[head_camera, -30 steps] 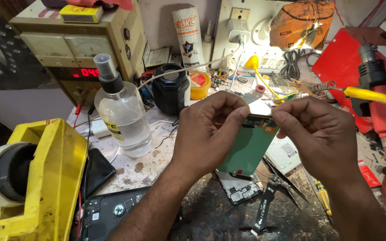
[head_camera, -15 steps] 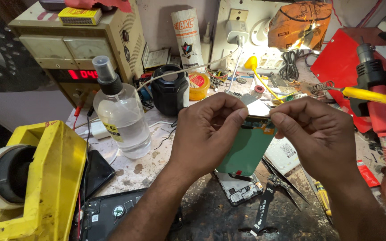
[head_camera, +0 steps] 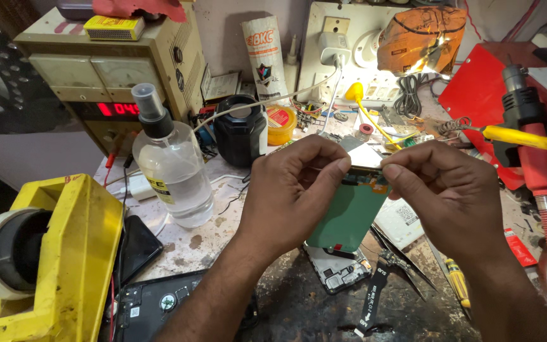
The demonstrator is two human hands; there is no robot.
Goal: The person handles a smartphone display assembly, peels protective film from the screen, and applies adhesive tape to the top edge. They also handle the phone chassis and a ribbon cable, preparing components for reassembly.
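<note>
Both hands are raised over a cluttered repair bench, pinching the top edge of a flat green phone panel (head_camera: 351, 212) that hangs upright between them. My left hand (head_camera: 292, 190) grips the panel's upper left corner with thumb and forefinger. My right hand (head_camera: 446, 190) pinches its upper right corner, where orange flex ribbon shows. Beneath the panel lie an opened phone frame (head_camera: 337, 272) and a black flex cable (head_camera: 375, 297).
A clear spray bottle (head_camera: 173, 171) stands at the left, beside a yellow tape dispenser (head_camera: 52, 259) and a beige power supply (head_camera: 106, 69) with a red readout. A black pot (head_camera: 240, 130), a yellow tin (head_camera: 280, 124), a red hot-air tool (head_camera: 533, 145) and a dark phone (head_camera: 159, 307) surround the hands.
</note>
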